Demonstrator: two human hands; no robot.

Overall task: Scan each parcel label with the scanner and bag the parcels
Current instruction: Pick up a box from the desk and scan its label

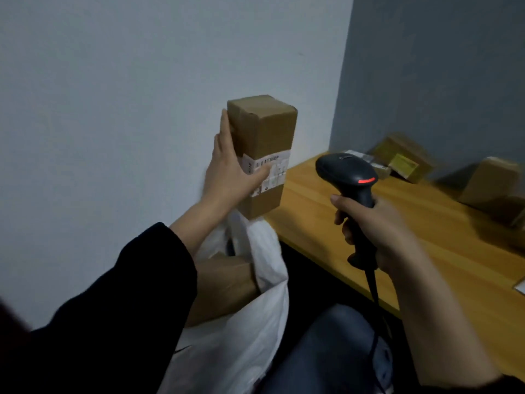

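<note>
More cardboard boxes (403, 156) sit at the back of the wooden table (426, 228), by the gray wall. A white bag (255, 322) lies open low down, with a big box (221, 285) inside. Above the bag, the left hand (230, 177) holds a tall parcel (264, 132) upright, thumb across its white label (274, 173). The right hand (372, 226) grips the black scanner (349, 177), whose red light is on.

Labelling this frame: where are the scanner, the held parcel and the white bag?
scanner (345, 169): head view, its head.
held parcel (267, 132): head view, cardboard side.
white bag (241, 336): head view, front wall.
</note>
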